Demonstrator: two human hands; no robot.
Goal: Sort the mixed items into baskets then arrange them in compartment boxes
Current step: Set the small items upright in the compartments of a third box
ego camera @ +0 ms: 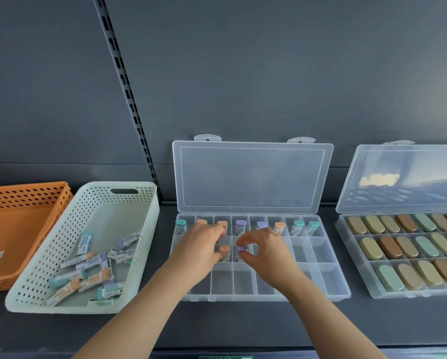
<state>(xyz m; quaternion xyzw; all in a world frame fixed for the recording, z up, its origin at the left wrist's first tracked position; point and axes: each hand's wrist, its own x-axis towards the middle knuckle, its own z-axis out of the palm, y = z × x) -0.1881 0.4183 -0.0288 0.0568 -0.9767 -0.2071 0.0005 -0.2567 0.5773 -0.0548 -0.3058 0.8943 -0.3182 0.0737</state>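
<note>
Head view.

1. Compartment box (pixel 331 281): clear plastic, centre of the dark shelf (pixel 217 325), lid (pixel 252 177) standing open against the back panel. Three rows of cells.
2. Back-row erasers (pixel 298 226): sleeved, standing on end, one per cell. From left to right the caps are teal, orange, orange, purple, purple, orange, teal, teal.
3. Orange eraser (pixel 225 249): upright in a middle-row cell, left of centre. The left hand (pixel 199 246) reaches over the box, fingers curled above the eraser and thumb below, pinching its top.
4. Purple eraser (pixel 241 248): upright in the next middle-row cell to the right. The right hand (pixel 265 248) grasps its cap between forefinger and thumb.
5. The visible front-row cells hold nothing.
6. Pale basket (pixel 146 242): perforated, just left of the box, holding a loose heap of erasers (pixel 87 268) in the same three colours, lying flat and crossed.
7. Orange basket (pixel 23 193): perforated, touching the pale basket's left side, partly out of frame. A small label lies on its floor.
8. Second compartment box (pixel 367 275): at the right, lid open, cells filled with oval pieces (pixel 389 277) in tan, brown and green.
9. Slotted upright (pixel 129 99): runs diagonally up the panel behind the baskets.
</note>
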